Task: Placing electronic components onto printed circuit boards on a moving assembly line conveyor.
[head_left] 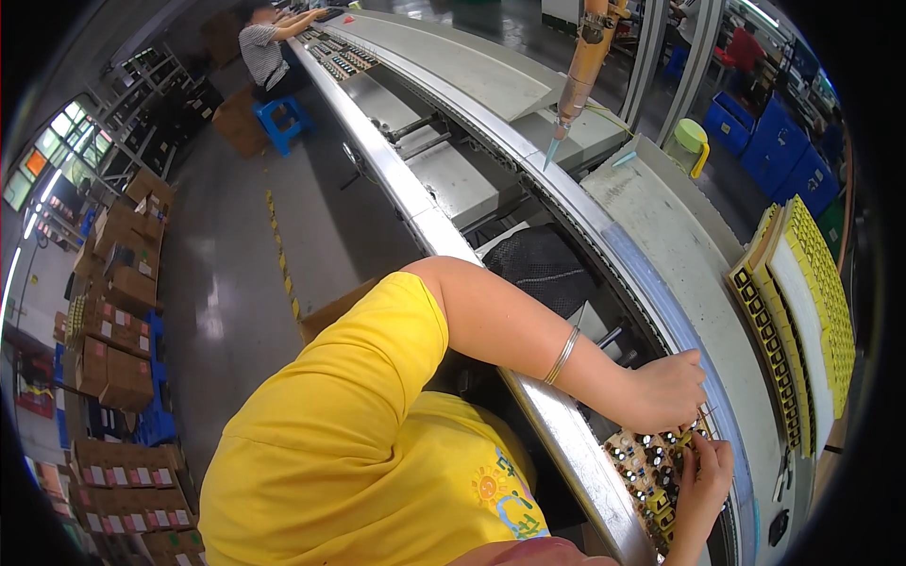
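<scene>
- The circuit board panel (645, 472), crowded with small upright components, lies between the conveyor rails, beside the bright near rail (562, 424).
- The left hand (665, 391) is curled over the upper end of the panel; its fingertips are hidden, so I cannot tell what it pinches.
- The right hand (708, 479) has its thumb and forefinger bent at the panel's right edge; whether they grip a part is too small to tell.
- Because both hands work so close together, one could, I think, knock a neighbouring component and bend its legs.
- Uneven pressing at the edge might tilt the panel between the rails.
- The metal bangles (563, 356) could perhaps catch on the conveyor, if the left wrist comes lower.
</scene>
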`<state>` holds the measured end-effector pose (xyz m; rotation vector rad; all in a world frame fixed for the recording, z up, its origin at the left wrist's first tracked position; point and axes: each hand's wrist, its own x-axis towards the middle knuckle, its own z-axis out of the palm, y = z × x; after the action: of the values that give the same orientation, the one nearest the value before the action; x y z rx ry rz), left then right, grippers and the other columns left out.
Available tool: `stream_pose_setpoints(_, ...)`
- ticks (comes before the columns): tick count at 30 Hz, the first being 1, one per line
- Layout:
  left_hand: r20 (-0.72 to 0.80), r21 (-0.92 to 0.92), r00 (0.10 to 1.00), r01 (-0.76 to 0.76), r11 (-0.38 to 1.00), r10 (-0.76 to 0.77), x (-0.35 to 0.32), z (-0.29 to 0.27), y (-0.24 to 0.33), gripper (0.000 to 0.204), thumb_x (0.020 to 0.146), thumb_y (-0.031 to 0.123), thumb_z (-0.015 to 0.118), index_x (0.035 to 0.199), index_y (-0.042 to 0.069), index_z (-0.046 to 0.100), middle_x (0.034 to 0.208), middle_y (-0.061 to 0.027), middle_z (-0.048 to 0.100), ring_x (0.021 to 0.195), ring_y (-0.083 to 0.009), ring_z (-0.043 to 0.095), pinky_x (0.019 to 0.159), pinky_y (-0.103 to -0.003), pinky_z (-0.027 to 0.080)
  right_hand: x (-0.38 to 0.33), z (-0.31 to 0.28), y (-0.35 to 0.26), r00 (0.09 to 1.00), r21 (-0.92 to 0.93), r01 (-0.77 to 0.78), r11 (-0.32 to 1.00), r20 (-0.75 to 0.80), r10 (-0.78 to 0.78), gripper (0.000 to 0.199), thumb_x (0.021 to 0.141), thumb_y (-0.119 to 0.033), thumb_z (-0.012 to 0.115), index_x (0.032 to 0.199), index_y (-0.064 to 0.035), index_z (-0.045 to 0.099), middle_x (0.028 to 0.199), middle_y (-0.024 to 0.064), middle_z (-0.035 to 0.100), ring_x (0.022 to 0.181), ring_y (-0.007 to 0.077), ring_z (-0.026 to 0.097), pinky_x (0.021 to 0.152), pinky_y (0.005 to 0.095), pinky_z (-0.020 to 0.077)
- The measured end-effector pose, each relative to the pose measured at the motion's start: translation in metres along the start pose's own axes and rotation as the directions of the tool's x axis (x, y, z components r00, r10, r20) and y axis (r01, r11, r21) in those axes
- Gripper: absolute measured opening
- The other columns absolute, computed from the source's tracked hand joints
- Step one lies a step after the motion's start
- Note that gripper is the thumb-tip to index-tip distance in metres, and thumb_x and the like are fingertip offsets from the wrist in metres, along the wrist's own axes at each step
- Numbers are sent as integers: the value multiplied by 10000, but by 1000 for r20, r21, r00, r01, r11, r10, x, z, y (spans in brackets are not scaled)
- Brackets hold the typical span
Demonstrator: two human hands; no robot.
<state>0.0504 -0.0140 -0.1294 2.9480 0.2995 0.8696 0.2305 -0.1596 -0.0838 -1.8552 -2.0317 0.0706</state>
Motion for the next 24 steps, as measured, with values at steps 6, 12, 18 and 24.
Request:
stream_pose_setpoints(6, 31, -3, 999, -21, 1000, 21, 2, -2, -2, 124, 798, 327, 755, 716, 239, 783, 784, 45, 695, 909, -185, 628, 907, -384, 374, 0, 1, -1, 999, 38, -46, 998, 0, 46, 230, 880, 38, 700, 1110, 37, 698, 925, 148, 598, 843, 320, 611, 757, 412, 500)
stream_pose_setpoints(12, -41, -10, 998, -43, 999, 43, 2, -11, -6, 67, 715, 238, 756, 649, 223, 755, 705, 44, 634, 851, -185, 599, 860, -356, 382, 4, 3, -4, 1000, 30, -21, 999, -13, 21, 224, 878, 38, 701, 1101, 38, 707, 902, 144, 586, 822, 313, 601, 740, 404, 495)
stream_pose_setpoints(18, 3, -6, 1000, -29, 1000, 29, 4, -16, -11, 71, 712, 222, 748, 646, 197, 743, 720, 34, 655, 861, -188, 609, 865, -359, 384, 9, 6, -8, 1000, 30, -26, 999, -2, 26, 251, 848, 41, 737, 1096, 10, 725, 892, 136, 598, 841, 308, 615, 734, 413, 509)
stream_pose_setpoints(24, 95, 10, 995, -34, 999, 33, 2, -24, -21, 81, 738, 194, 734, 659, 177, 728, 721, 29, 662, 861, -191, 618, 863, -356, 384, 19, 8, -18, 1000, 40, -5, 999, -6, 5, 249, 848, 37, 743, 1095, 8, 726, 882, 134, 596, 833, 306, 610, 727, 415, 506)
